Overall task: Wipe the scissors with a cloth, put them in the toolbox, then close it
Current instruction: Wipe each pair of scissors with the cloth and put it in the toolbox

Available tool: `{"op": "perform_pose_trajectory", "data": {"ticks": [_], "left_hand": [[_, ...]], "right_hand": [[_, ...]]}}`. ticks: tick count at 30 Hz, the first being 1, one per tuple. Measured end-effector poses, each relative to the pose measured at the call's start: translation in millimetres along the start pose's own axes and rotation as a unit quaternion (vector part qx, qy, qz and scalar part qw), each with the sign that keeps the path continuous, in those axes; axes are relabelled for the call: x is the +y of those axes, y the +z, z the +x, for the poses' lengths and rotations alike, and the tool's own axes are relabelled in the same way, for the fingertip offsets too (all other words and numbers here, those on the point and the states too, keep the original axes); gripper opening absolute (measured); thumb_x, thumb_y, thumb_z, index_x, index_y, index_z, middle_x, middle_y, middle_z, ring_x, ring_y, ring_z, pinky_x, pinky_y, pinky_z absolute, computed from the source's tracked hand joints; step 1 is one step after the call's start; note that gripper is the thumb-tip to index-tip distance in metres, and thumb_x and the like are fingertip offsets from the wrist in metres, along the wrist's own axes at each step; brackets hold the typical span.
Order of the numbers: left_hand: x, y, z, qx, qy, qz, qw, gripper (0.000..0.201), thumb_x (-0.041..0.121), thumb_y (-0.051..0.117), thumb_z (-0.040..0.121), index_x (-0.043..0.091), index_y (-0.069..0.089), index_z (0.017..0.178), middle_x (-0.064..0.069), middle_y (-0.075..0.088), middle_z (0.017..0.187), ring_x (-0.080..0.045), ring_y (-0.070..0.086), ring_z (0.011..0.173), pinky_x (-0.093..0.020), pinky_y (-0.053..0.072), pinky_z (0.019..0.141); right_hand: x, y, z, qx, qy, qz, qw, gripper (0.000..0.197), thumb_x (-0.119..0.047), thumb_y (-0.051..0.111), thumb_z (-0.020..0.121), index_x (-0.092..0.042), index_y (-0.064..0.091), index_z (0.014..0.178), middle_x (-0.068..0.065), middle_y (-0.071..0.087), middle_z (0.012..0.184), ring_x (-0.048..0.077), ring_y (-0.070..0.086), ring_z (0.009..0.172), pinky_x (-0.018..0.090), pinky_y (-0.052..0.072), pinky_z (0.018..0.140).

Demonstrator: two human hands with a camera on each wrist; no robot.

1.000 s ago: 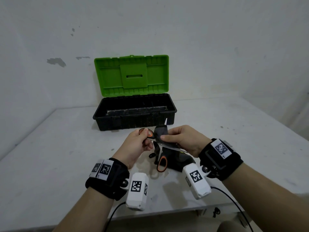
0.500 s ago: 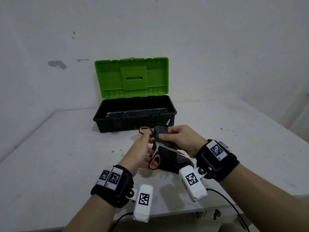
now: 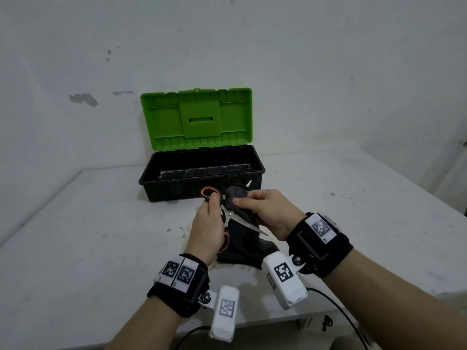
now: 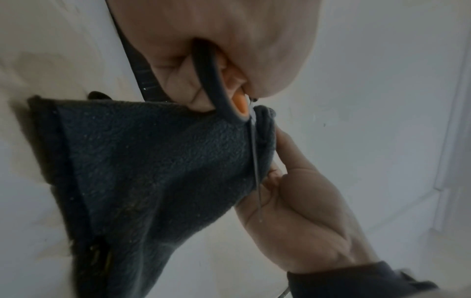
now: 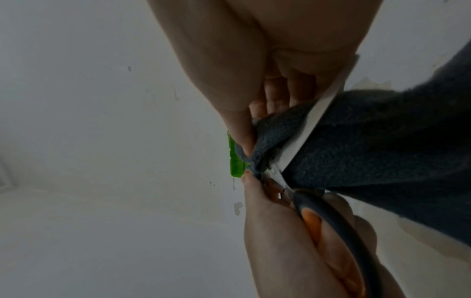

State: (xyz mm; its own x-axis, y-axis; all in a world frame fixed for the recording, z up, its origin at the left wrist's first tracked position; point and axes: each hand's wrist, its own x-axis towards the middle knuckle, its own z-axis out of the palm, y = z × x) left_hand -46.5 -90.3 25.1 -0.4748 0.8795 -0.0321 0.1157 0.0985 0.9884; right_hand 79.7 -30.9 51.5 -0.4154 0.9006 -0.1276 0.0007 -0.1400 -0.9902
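My left hand (image 3: 207, 226) grips the orange and black handles of the scissors (image 3: 243, 221), whose blades stand spread apart. A dark grey cloth (image 3: 246, 245) is pinched round the upper blade by my right hand (image 3: 262, 210), close to the pivot; its loose end hangs down to the table. The lower blade points toward my right wrist. In the left wrist view the cloth (image 4: 153, 161) drapes below a handle loop (image 4: 211, 80). In the right wrist view, the bare blade (image 5: 311, 129) crosses the cloth (image 5: 369, 151). The toolbox (image 3: 202, 173), black with a green lid (image 3: 197, 117) raised, stands open just behind my hands.
The white table (image 3: 88, 236) runs to a wall right behind the toolbox. Its front edge lies under my forearms, and cables hang from my wrist cameras below it. Small dark specks dot the tabletop on the right.
My left hand has turned and drawn nearer me with the scissors. My right hand has slid the cloth along the upper blade toward the pivot.
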Motion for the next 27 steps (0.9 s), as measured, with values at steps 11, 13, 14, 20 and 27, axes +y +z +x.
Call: {"op": "perform_pose_trajectory", "data": {"ticks": [11, 13, 14, 20, 27], "left_hand": [[1.4, -7.0, 2.8, 0.001, -0.012, -0.054, 0.998, 0.057, 0.07, 0.028, 0.091, 0.019, 0.054, 0.091, -0.013, 0.049, 0.069, -0.05, 0.05, 0.077, -0.072, 0.038, 0.096], [-1.0, -8.6, 4.8, 0.007, -0.008, -0.051, 0.999, 0.059, 0.066, 0.028, 0.095, 0.012, 0.052, 0.101, -0.01, 0.047, 0.065, -0.048, 0.048, 0.071, -0.074, 0.037, 0.094], [-0.3, -8.4, 4.7, 0.008, -0.003, -0.047, 0.999, 0.06, 0.068, 0.029, 0.093, 0.014, 0.053, 0.098, -0.013, 0.048, 0.066, -0.048, 0.048, 0.071, -0.074, 0.037, 0.094], [3.8, 0.9, -0.3, -0.017, 0.052, 0.0, 0.999, 0.065, 0.081, 0.025, 0.078, 0.024, 0.057, 0.083, -0.022, 0.056, 0.082, -0.05, 0.058, 0.094, -0.068, 0.046, 0.093], [-3.4, 1.9, 3.3, -0.024, 0.06, 0.013, 0.998, 0.073, 0.078, 0.022, 0.083, 0.028, 0.067, 0.11, 0.0, 0.072, 0.106, -0.019, 0.066, 0.105, -0.049, 0.05, 0.1]], "right_hand": [[-14.2, -22.1, 3.3, 0.096, -0.035, 0.157, 0.982, 0.021, -0.011, 0.069, 0.089, 0.005, 0.063, 0.102, 0.015, 0.064, 0.082, 0.015, 0.064, 0.058, 0.023, 0.056, 0.057], [-8.8, -23.3, 0.0, 0.049, -0.023, 0.126, 0.991, 0.027, -0.01, 0.069, 0.089, 0.011, 0.065, 0.105, 0.015, 0.069, 0.089, 0.016, 0.067, 0.067, 0.024, 0.058, 0.065], [-5.8, -21.2, -2.1, 0.023, -0.019, 0.097, 0.995, 0.027, -0.01, 0.069, 0.089, 0.011, 0.066, 0.106, 0.015, 0.07, 0.092, 0.017, 0.068, 0.072, 0.026, 0.059, 0.07], [0.3, -5.8, -7.5, -0.053, 0.008, 0.037, 0.998, 0.021, -0.006, 0.069, 0.087, 0.002, 0.07, 0.107, 0.009, 0.074, 0.092, 0.015, 0.07, 0.078, 0.022, 0.058, 0.07], [-1.6, -0.3, -6.7, -0.038, 0.051, 0.057, 0.996, 0.031, -0.007, 0.072, 0.085, 0.007, 0.064, 0.112, 0.017, 0.068, 0.09, 0.021, 0.066, 0.071, 0.026, 0.057, 0.063]]}}
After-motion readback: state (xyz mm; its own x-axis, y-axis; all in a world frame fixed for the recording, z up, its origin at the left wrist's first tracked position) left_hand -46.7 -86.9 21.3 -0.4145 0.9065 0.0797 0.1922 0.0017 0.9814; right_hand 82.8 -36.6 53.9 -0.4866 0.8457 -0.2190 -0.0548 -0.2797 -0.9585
